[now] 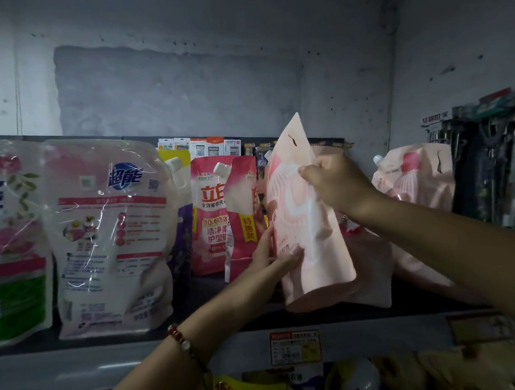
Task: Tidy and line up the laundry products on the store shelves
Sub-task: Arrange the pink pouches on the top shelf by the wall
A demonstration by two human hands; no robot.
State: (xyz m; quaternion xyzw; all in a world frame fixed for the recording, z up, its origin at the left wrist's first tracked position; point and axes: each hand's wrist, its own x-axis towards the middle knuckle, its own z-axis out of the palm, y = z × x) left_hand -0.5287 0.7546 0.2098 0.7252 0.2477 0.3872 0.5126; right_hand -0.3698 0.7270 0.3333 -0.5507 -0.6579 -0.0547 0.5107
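Looks like somewhere in the middle of the job, I'd say. Both hands are on the pale pink pouch [308, 221]: the right hand [337, 183] pinches its upper edge, the left hand [272, 254] grips its lower left side. The pouch is on the shelf [139, 352] but tilted, top corner leaning off to the right, so it isn't squared up yet.

Left of that pouch, the big white pouch [109, 235] stands upright facing front and looks fine. Between them, the two red pouches [221, 215] overlap and sit further back, one at an angle, so those probably still need doing. Right of the held pouch, another pink pouch [413, 177] slumps backward and looks untouched. Behind it there's a second pale pouch, mostly hidden, can't tell how it sits.
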